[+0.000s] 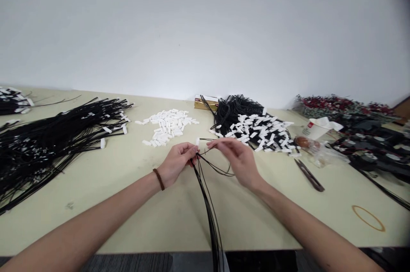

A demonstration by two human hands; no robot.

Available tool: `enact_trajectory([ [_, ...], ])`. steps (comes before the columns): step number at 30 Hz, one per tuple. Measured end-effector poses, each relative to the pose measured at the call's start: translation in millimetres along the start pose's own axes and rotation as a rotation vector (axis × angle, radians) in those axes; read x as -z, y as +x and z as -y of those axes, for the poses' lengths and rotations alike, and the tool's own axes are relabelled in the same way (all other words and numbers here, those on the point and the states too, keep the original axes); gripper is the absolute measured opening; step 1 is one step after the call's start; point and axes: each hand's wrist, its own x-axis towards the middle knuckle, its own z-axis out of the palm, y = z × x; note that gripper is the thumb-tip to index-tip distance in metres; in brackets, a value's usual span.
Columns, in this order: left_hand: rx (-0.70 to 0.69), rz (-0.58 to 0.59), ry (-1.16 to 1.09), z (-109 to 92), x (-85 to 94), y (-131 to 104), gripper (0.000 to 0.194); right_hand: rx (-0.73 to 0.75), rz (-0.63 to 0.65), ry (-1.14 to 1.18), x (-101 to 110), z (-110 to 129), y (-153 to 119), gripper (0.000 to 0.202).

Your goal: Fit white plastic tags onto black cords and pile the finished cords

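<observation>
Near the middle of the table, my left hand [179,160] is closed on a bundle of thin black wires [208,203], which hangs down over the front edge. A small white connector [197,141] shows just above the left fingertips. Close beside it, my right hand [238,159] pinches a thin black wire [209,150] between thumb and forefinger. Some wires loop out between the two hands. Behind my left hand lies a loose pile of white connectors [168,126]. Beyond my right hand is a heap of black wires with white connectors [259,131].
Long black wire bundles [64,135] cover the table's left side. To the right lie thread snips [309,175], a yellow rubber band [368,218], a paper cup [317,128] and dark wired parts [368,144]. A gold box [201,103] stands against the wall.
</observation>
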Motion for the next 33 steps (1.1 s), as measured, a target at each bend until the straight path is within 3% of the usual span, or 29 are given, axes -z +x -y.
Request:
enact_trajectory([
  [2, -0.002, -0.015, 0.006, -1, -0.3, 0, 0.029, -0.182, -0.146, 0.300, 11, 3, 7, 0.013],
  [5, -0.007, -0.029, 0.031, -2, -1.3, -1, 0.028, -0.213, -0.382, 0.485, 36, 0, 18, 0.014],
  [7, -0.008, -0.034, 0.040, -3, -1.6, -1, 0.027, -0.187, -0.508, 0.412, 51, -5, 23, 0.016],
  [10, -0.011, -0.030, 0.039, -2, -1.3, -1, 0.027, -0.090, -0.629, 0.113, 59, -9, 23, 0.017],
  [12, -0.013, -0.028, 0.040, -2, -0.6, 0, 0.027, 0.040, -0.588, -0.175, 54, -8, 19, 0.014],
  [14, -0.018, -0.031, 0.043, -1, 0.2, 0, 0.028, 0.168, -0.432, -0.433, 44, -4, 14, 0.009],
  [18, -0.043, -0.042, 0.039, -1, 1.8, 1, 0.027, 0.312, -0.133, -0.662, 26, 2, 5, 0.012],
  [33, -0.069, -0.112, 0.028, -3, 2.3, 1, 0.025, 0.362, -0.107, -0.753, 27, 6, 6, 0.015],
])
